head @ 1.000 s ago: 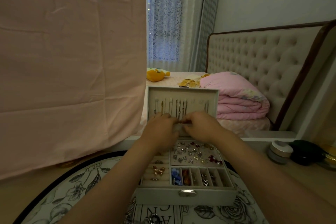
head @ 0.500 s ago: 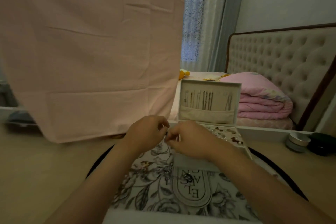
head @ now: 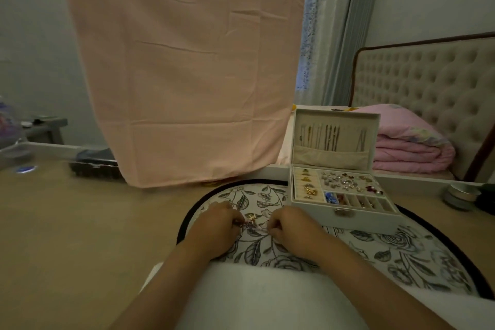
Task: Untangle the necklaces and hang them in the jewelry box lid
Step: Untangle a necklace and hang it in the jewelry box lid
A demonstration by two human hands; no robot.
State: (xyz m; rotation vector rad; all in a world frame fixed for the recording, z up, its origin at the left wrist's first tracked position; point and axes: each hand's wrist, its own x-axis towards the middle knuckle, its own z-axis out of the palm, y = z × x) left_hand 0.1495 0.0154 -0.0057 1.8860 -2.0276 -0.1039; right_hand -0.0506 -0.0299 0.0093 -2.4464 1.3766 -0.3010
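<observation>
Moving off the box lid, where they were working a second ago, both hands have dropped to the floral mat point(head: 401, 254) to the left of the box. I take that to mean one hanging is done and the next knot is being worked loose.

The left hand point(head: 214, 225) rests knuckles-up on the mat with its fingers curled, pinching one end of a small necklace tangle point(head: 251, 221). The tangle, a gold-and-pink cluster with a thin chain trailing from it, lies on the mat directly between the two hands. The right hand point(head: 292, 228) is curled as well and seems to nip the other end of the chain, though the pinch itself is too small to see clearly.

Further right the jewelry box point(head: 348, 220) stands open. Its lid point(head: 334, 115) is upright and several hung necklaces point(head: 329, 136) already dangle inside it, well apart from the tangle.
</observation>
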